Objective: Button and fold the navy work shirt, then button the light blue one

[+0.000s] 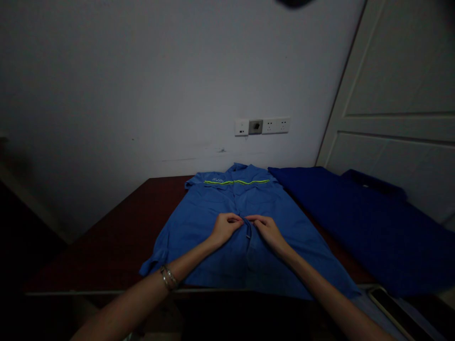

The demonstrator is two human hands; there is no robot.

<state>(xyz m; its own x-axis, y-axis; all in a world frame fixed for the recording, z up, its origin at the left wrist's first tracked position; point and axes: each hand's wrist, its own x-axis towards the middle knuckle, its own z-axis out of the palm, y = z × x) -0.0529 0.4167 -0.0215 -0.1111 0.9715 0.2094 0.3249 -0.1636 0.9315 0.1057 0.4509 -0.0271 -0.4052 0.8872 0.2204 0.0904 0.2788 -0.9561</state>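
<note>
A blue work jacket (206, 208) with a yellow-green stripe across its chest lies spread flat, collar toward the wall. At the middle of its front opening, my left hand (226, 227) pinches the left edge of the placket. Close beside it, my right hand (267, 231) pinches the other edge, fingertips almost meeting. A small fold of the placket (248, 229) stands up between the two hands. Any button or fastener under the fingertips is too small to make out.
The jacket lies on a dark red table (117, 227) against a wall. Darker blue cloth (341, 218) covers the right side. A phone (398, 310) lies at the lower right. Sockets (262, 126) sit on the wall, and a white door (398, 94) stands at the right.
</note>
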